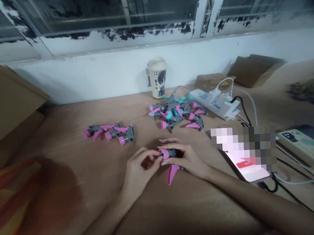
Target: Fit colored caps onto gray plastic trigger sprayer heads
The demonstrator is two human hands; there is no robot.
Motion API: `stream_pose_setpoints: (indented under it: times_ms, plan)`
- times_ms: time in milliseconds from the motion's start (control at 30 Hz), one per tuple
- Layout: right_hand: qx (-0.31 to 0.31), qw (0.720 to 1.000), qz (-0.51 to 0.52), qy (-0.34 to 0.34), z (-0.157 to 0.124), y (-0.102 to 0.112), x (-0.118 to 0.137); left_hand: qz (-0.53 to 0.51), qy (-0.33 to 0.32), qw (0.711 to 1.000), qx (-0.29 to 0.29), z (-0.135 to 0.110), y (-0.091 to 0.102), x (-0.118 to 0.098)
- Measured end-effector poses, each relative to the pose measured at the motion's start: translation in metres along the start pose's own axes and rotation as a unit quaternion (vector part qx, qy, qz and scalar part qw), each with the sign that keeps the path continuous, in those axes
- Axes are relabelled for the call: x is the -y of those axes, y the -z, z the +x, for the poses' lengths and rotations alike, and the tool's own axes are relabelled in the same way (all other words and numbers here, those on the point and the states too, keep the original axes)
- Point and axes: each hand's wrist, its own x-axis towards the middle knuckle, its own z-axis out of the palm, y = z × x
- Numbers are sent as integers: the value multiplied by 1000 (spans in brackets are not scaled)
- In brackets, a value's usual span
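Note:
My right hand (187, 158) holds a grey and pink trigger spray head (171, 153) just above the table, its pink collar pointing left with the open end toward my other hand. Its thumb and fingers wrap the grey body. The thumb and forefinger of my left hand (143, 163) are pinched together at the collar's rim; anything small between them is hidden. Below the right hand shows a pink trigger (172, 174); whether it belongs to the held head I cannot tell. To the left lies a small group of spray heads (115, 133). A bigger pile of spray heads (175, 113), some with turquoise parts, lies ahead.
A lidded coffee cup (158, 79) stands by the wall. At the right are a power strip (214, 104) with plugs and cables, a lit phone (247, 165) and another phone (303, 145). Cardboard (11, 100) rises at the left, with a blurred orange-yellow thing (13, 195) below it.

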Motion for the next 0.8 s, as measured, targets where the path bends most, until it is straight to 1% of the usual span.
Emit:
stream_pose_setpoints:
  times_ms: [167, 367, 467, 567, 700, 800]
  plan:
    - [-1, 1000, -15, 1, 0, -1, 3, -15, 2, 1000, 11, 1, 0, 0]
    - [-7, 998, -47, 28, -1, -2, 3, -15, 23, 999, 28, 1, -1, 1]
    - [-12, 998, -56, 38, 0, -2, 3, -38, 48, 997, 55, 1, -1, 1]
    - [-16, 997, -63, 48, 0, -2, 3, -84, 77, 990, 79, 1, 0, 0]
    - [-21, 996, -69, 47, -1, -3, 4, -114, 93, 986, 73, 1, 2, -3]
    - [-25, 996, -74, 42, -2, -4, 4, -92, 86, 990, 59, 0, 4, -6]
